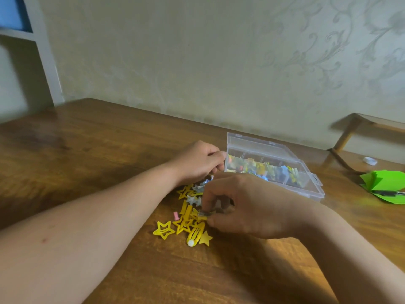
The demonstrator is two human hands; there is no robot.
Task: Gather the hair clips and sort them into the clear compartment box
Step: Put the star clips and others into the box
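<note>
While the right hand [247, 205] pinches 1 small grey clip [205, 213] over the yellow star clips [164, 230] piled on the wooden table [87, 150], the left hand [197, 163] sits curled just beside the open clear compartment box [274, 167], its hold unclear.

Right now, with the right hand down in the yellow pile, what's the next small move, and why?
Probably lift the right hand and carry the grey clip over to the clear box. The clip already looks pinched between thumb and fingertips, and the box stands open just beyond the yellow clips.
</note>
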